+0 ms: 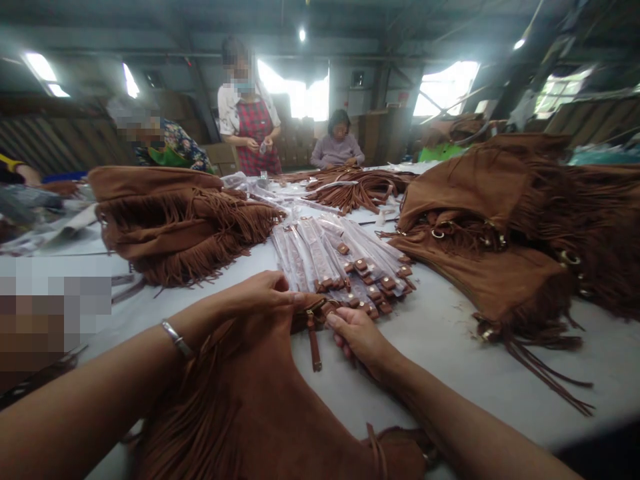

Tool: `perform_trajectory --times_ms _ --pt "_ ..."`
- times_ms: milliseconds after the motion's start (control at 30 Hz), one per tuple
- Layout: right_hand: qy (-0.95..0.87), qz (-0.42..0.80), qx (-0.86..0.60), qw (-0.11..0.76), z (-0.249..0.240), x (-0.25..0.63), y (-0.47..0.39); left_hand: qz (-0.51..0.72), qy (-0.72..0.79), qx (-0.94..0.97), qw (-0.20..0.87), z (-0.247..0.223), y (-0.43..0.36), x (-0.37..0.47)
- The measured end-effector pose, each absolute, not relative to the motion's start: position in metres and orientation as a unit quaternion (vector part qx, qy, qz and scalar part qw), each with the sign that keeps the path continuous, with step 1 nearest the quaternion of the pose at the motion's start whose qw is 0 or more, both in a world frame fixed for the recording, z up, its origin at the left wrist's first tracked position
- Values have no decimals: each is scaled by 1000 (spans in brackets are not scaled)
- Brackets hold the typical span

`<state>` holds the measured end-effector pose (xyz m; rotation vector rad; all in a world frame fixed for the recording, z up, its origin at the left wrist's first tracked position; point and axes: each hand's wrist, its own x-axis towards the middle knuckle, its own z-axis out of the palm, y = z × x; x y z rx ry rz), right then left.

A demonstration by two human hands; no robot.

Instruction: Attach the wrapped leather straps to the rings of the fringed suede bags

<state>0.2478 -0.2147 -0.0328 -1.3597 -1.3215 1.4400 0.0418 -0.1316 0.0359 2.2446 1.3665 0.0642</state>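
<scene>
A brown fringed bag (270,407) lies in front of me, its curved top edge facing right. My left hand (270,293) pinches the bag's upper corner, beside a zipper end with a hanging leather pull (314,343). Close by on the right, my right hand (357,333) is closed on a small brown leather tab (329,308) near a metal ring at that corner. What lies under its curled fingers is hidden. Just beyond both hands is a pile of plastic-wrapped straps (320,250) with brown ends and metal studs.
A stack of brown fringed bags (155,220) stands at left, and more bags (465,193) are heaped at right. Loose brown straps (350,190) lie farther back on the white table (430,360). Several people work around it, one in a checked apron (255,130).
</scene>
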Motion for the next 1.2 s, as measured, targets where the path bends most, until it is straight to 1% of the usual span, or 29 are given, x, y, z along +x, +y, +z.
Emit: perform_trajectory --times_ms 133,233,333,467,567,667,733,800,833,900,967,1000,1033,1100,1167,1200 --pt "-485 587 -516 392 -32 260 -211 -31 474 850 228 30 -126 71" --pt "-443 611 -500 424 -27 272 -209 -38 480 856 186 24 -131 86" --pt "-415 608 -493 464 -24 277 -209 -29 465 866 183 26 -137 87" --pt "-433 576 -481 499 -23 273 -213 13 430 877 216 47 -146 77" --pt "-451 569 -469 503 -20 267 -218 63 435 876 197 60 -160 74" --pt "-463 555 -453 522 -13 260 -222 67 428 885 168 65 -175 75" --pt "-481 515 -455 544 -7 257 -224 65 410 893 174 69 -180 75" --pt "-534 429 -461 564 3 256 -225 56 388 893 220 78 -179 73" --pt "-571 374 -457 571 9 256 -226 45 376 886 268 85 -176 71" --pt "-639 281 -425 576 22 256 -227 19 341 847 408 101 -169 66" --pt "-686 229 -384 575 33 255 -229 2 296 787 541 116 -163 62" --pt "-702 212 -364 575 37 254 -230 -5 279 762 584 121 -162 61" --pt "-715 198 -348 574 40 253 -231 -16 268 745 611 124 -161 61" --pt "-735 176 -327 567 42 251 -233 -38 258 735 626 122 -164 64" --pt "-747 169 -322 557 42 252 -234 -29 253 758 601 111 -171 68" --pt "-750 169 -333 546 41 254 -234 -5 256 782 568 103 -176 70"
